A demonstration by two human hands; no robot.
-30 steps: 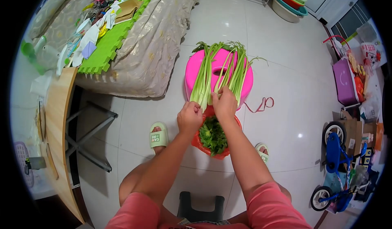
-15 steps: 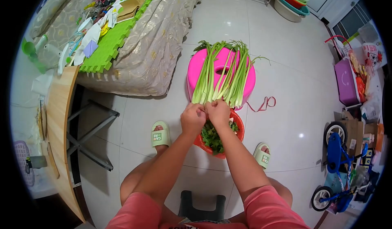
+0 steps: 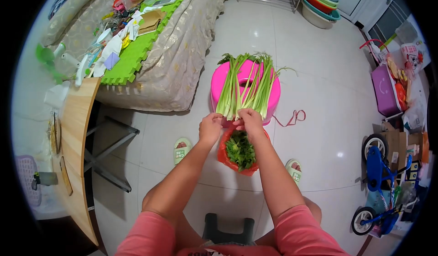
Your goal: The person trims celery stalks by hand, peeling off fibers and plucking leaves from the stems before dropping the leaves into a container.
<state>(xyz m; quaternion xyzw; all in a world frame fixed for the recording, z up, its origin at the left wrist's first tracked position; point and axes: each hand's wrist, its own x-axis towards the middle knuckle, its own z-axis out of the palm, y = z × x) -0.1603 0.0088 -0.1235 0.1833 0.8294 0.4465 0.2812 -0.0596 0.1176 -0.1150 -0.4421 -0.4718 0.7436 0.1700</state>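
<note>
Long green stalks (image 3: 232, 89) lie whole across a pink stool (image 3: 219, 79), leafy tops at its far edge, pale ends at its near edge. Leaves (image 3: 241, 152) already fill much of a red bag (image 3: 222, 154) just below. The left hand (image 3: 210, 128) and right hand (image 3: 251, 122) have narrowly bent fingers at the pale ends; any pinched piece is unclear.

Stool (image 3: 273, 92): pink | stalks (image 3: 226, 92): green | bag (image 3: 222, 152): red | mat (image 3: 130, 64): green

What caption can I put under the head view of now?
Two hands at the pale ends of green stalks on a pink stool.
</note>
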